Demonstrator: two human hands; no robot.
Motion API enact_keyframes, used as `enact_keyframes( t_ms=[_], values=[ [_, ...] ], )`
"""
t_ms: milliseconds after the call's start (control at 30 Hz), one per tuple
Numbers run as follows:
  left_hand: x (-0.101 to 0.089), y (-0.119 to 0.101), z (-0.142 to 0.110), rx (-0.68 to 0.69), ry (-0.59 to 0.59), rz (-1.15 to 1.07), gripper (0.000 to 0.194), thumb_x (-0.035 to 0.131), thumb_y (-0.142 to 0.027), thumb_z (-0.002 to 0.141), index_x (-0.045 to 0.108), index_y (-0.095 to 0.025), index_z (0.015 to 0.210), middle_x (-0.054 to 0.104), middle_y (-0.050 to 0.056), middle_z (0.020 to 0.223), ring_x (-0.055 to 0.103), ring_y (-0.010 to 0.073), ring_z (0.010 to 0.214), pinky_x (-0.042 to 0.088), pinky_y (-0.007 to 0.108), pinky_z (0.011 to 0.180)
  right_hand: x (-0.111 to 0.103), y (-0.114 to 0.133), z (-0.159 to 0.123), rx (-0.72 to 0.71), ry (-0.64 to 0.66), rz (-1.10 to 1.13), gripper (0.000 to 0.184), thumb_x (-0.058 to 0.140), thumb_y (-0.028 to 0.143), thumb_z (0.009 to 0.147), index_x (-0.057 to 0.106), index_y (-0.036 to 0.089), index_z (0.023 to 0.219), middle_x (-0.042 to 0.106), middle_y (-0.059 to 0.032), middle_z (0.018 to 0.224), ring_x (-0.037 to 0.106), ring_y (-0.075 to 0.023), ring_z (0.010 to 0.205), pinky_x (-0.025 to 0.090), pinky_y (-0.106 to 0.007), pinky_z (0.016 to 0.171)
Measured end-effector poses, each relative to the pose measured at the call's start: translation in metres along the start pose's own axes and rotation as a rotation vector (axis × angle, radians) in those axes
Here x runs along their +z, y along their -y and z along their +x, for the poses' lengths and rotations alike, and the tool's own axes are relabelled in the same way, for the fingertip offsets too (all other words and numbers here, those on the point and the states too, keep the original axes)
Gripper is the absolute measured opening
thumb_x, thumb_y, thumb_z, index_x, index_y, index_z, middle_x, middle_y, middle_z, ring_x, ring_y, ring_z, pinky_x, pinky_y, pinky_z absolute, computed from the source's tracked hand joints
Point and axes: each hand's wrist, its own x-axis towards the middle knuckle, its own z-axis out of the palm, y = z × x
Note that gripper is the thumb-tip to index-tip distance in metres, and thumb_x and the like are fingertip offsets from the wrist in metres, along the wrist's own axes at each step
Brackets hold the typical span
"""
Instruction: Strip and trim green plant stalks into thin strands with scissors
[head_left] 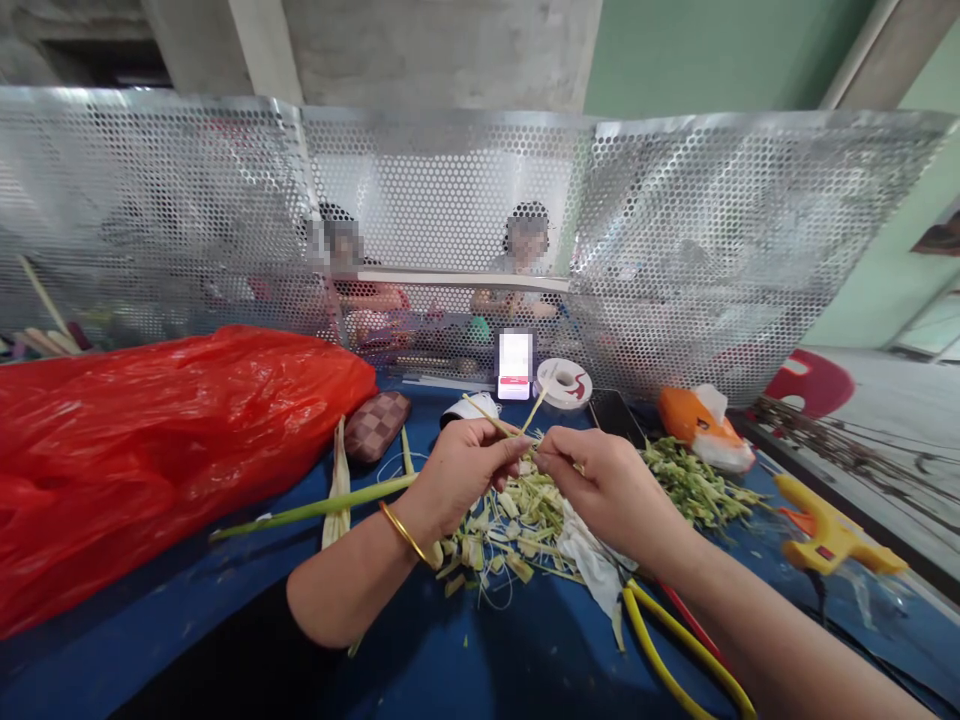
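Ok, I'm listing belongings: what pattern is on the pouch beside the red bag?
The pouch has a brown checkerboard pattern, visible in the head view.

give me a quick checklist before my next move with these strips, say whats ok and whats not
1. Left hand pinching the pale strips: ok, they stick up from its fingers.
2. Right hand holding a strip: cannot tell, its fingertips hide what lies between them.
3. Blue table below the hands free of litter: not ok, plant scraps are strewn there.
4. Yellow-handled tool clear of the right forearm: cannot tell, they overlap in this view.
5. Yellow glue gun switched off: cannot tell.
6. Lit phone in front of the hands: ok.
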Motion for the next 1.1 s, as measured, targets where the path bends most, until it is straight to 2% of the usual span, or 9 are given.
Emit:
enact_keyframes(
  t_ms=[367, 500, 633, 733, 833, 900, 1100],
  values=[
    [-0.003, 0.006, 0.004, -0.071, -0.054, -0.002, 0.020, 0.070, -0.032, 0.068, 0.063, -0.013, 0.067, 0.052, -0.003, 0.052, 0.041, 0.0048, 0.042, 0.026, 0.019, 0.042, 0.005, -0.001, 0.000, -0.016, 0.033, -0.044, 0.025, 0.046, 0.021, 0.085, 0.047, 0.020, 0.060, 0.050, 0.0011, 0.056, 0.044, -0.0123, 0.054, 0.026, -0.027, 0.053],
    [-0.006, 0.008, 0.006, -0.085, -0.066, 0.006, 0.019, 0.069, -0.030, 0.071, 0.061, -0.013, 0.068, 0.052, -0.003, 0.052, 0.040, 0.0045, 0.042, 0.025, 0.018, 0.042, 0.007, -0.002, 0.000, 0.000, 0.042, 0.005, 0.025, 0.046, 0.019, 0.084, 0.047, 0.020, 0.059, 0.048, 0.0022, 0.054, 0.042, -0.0119, 0.053, 0.025, -0.026, 0.052],
    [-0.014, 0.008, 0.009, -0.118, 0.072, -0.024, 0.024, 0.069, -0.036, 0.073, 0.064, -0.013, 0.075, 0.055, -0.002, 0.059, 0.044, 0.0052, 0.044, 0.027, 0.019, 0.041, 0.009, -0.013, 0.005, 0.141, 0.091, 0.170, 0.027, 0.047, 0.028, 0.087, 0.054, 0.020, 0.061, 0.055, 0.0014, 0.057, 0.047, -0.0132, 0.056, 0.030, -0.026, 0.054],
    [-0.016, 0.007, 0.009, -0.145, 0.182, -0.058, 0.026, 0.063, -0.038, 0.077, 0.067, -0.013, 0.083, 0.058, 0.000, 0.063, 0.046, 0.0061, 0.046, 0.028, 0.019, 0.042, 0.012, -0.022, 0.011, 0.279, 0.071, 0.410, 0.031, 0.048, 0.039, 0.087, 0.061, 0.019, 0.067, 0.062, -0.0018, 0.066, 0.054, -0.0159, 0.064, 0.038, -0.029, 0.061],
    [-0.013, 0.006, 0.008, -0.178, 0.198, -0.053, 0.031, 0.058, -0.041, 0.081, 0.068, -0.013, 0.088, 0.058, 0.000, 0.060, 0.046, 0.0066, 0.045, 0.027, 0.020, 0.042, 0.018, -0.025, 0.014, 0.408, -0.032, 0.746, 0.029, 0.056, 0.043, 0.081, 0.062, 0.017, 0.068, 0.063, -0.0026, 0.068, 0.056, -0.0161, 0.067, 0.041, -0.030, 0.067],
    [-0.010, 0.007, 0.006, -0.184, 0.190, -0.044, 0.037, 0.055, -0.046, 0.082, 0.068, -0.013, 0.088, 0.057, 0.000, 0.057, 0.045, 0.0067, 0.043, 0.026, 0.020, 0.042, 0.022, -0.024, 0.014, 0.434, -0.087, 0.894, 0.027, 0.062, 0.041, 0.077, 0.060, 0.017, 0.063, 0.061, -0.0008, 0.065, 0.054, -0.0144, 0.065, 0.041, -0.030, 0.068],
    [-0.007, 0.016, 0.004, -0.118, 0.146, 0.039, 0.032, 0.065, -0.044, 0.075, 0.070, -0.013, 0.081, 0.052, -0.002, 0.053, 0.043, 0.0064, 0.045, 0.026, 0.020, 0.043, 0.030, -0.019, 0.010, 0.421, -0.124, 1.014, 0.025, 0.064, 0.033, 0.074, 0.056, 0.017, 0.058, 0.056, 0.0019, 0.058, 0.048, -0.0122, 0.060, 0.037, -0.029, 0.066]
  ],
)
